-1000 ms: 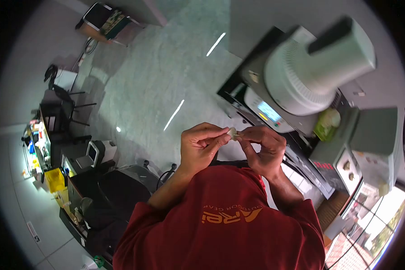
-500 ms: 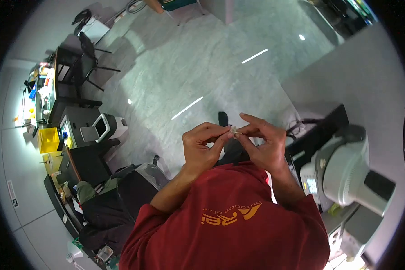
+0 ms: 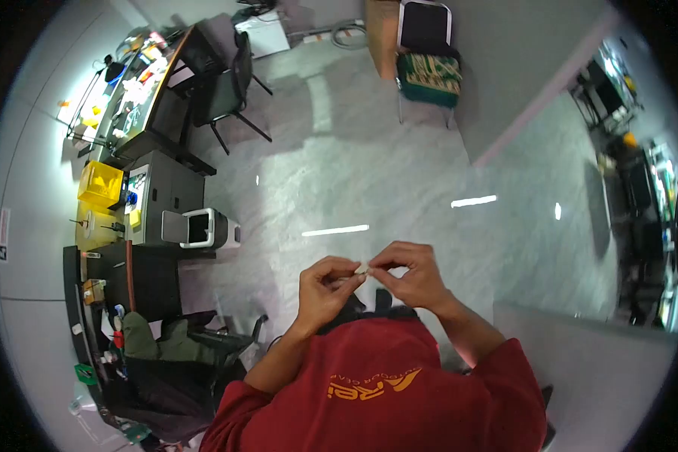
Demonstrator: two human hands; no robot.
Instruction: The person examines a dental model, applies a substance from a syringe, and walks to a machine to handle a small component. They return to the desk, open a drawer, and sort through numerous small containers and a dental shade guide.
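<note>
A small cream-coloured piece [image 3: 361,268], too small to name, is held up in front of the red shirt [image 3: 369,369]. My left hand [image 3: 328,292] pinches it between thumb and forefinger from the left side. From the other side, the thumb and forefinger of my right hand [image 3: 412,275] close on its right edge. The two sets of fingertips almost meet, hiding part of the piece. Below both hands are the floor and a dark shoe [image 3: 383,300].
An open-lidded bin [image 3: 203,228] stands by a grey cabinet [image 3: 166,188] on the left. Beyond are a yellow container [image 3: 100,184], a cluttered desk [image 3: 158,94] and a black chair [image 3: 222,98]. Ahead, a cushioned chair [image 3: 429,75] stands by a partition [image 3: 505,68]. A dark jacket [image 3: 166,392] lies lower left.
My view has shifted: the chair ahead and a room at right have come in, while the white machine at right has gone out. Both hands still pinch the small piece.
</note>
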